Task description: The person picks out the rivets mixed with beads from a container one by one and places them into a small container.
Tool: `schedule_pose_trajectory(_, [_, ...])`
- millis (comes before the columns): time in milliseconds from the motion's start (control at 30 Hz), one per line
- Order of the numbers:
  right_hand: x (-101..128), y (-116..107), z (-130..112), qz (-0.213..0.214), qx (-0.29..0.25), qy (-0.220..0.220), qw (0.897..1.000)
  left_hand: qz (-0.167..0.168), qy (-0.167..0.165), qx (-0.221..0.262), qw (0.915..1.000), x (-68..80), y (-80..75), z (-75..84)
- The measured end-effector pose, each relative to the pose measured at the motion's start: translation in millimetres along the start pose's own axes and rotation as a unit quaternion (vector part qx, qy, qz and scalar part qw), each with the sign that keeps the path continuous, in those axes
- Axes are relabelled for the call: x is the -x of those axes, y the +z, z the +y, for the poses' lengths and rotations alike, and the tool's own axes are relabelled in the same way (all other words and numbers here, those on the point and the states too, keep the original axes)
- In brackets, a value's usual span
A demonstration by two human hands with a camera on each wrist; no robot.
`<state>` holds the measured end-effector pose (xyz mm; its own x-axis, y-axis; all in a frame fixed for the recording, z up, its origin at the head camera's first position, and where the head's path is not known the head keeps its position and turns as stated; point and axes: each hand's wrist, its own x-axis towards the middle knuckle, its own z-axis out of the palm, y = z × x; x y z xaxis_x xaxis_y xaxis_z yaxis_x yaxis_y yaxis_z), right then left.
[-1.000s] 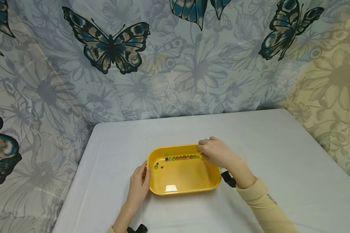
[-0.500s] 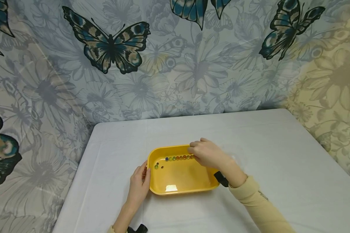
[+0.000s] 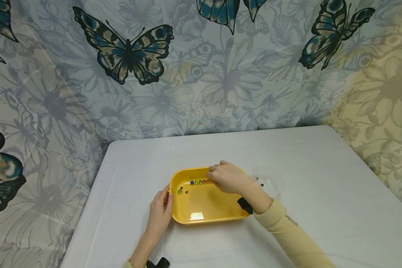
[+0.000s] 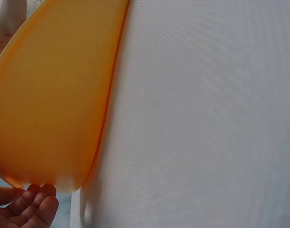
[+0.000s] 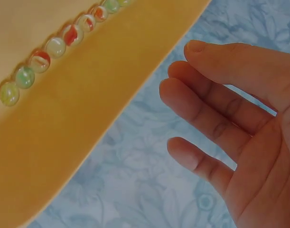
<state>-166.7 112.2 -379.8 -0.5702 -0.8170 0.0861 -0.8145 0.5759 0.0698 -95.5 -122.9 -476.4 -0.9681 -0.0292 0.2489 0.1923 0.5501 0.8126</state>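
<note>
Yellow plastic tray is seen on the white bench, steadied by the left hand, whose straight fingers are pressed flat to its left wall. The right hand is held over the far rim with fingers relaxed and slightly spread, nothing gripped. A row of marbles is lined up along the far wall inside the tray, and a few loose ones are lying near the left corner. The lining-up step seems to be in hand; a careful pinch of one small, rolling marble would be called for next
</note>
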Motion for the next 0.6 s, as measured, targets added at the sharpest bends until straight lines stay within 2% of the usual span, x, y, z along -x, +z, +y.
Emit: schedule_pose_trajectory(600, [-23.4,6.4,-11.4,-0.013,-0.008,-0.031,0.999,0.005,0.009,-0.004,0.9999,-0.3,0.4,-0.1])
